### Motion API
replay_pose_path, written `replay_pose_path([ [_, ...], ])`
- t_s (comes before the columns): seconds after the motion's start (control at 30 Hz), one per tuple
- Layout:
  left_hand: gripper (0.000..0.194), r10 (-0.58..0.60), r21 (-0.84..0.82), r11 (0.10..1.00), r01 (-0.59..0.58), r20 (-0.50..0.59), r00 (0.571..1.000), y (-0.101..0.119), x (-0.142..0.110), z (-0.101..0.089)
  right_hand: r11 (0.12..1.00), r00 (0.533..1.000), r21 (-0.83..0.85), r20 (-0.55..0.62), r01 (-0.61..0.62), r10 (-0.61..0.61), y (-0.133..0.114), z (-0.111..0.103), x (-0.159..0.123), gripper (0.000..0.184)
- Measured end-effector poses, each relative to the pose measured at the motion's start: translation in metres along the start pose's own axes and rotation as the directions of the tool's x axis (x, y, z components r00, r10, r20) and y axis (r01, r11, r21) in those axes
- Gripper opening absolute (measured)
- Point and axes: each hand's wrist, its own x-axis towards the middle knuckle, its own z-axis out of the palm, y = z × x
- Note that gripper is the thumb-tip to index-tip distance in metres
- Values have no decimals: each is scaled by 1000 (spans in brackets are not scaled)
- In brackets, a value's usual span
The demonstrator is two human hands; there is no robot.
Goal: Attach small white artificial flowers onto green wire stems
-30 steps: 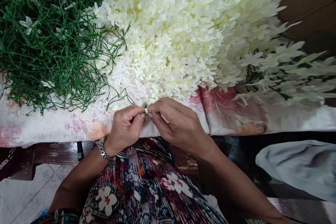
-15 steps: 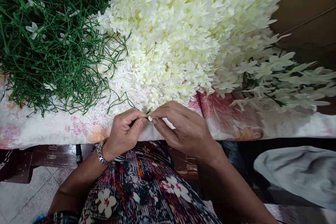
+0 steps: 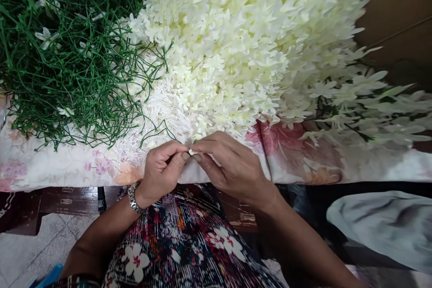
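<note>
My left hand (image 3: 164, 168), with a metal watch on the wrist, is closed in a pinch at the table's front edge. Thumb and forefinger seem to grip the end of a green plastic stem, mostly hidden behind the fingers. Opposite it, fingertips nearly touching, my right hand (image 3: 232, 168) pinches a tiny white flower piece (image 3: 191, 152) at the stem's tip. Just beyond my hands lie a tangled heap of green plastic stems (image 3: 77, 67), a pile of thin white strands (image 3: 165, 103) and a large mound of cream-white artificial petals (image 3: 229, 49).
A floral cloth (image 3: 60, 166) covers the table. To the right lies a bunch of white flowers on green stems (image 3: 357, 103), with a brown cardboard surface (image 3: 398, 27) behind it. Grey fabric (image 3: 381, 220) sits below the table edge at right.
Both hands stay together at nearly the same spot, and the fingertips have drawn slightly closer. Less of the green tip and white piece shows between them. The view has shifted slightly.
</note>
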Motion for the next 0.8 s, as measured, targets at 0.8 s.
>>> replay_pose_path([
  [0.8,15,-73,-66,994,86,176,982,24,-2,-9,974,969,-25,-106,223,-225,-21,10,-3,23],
])
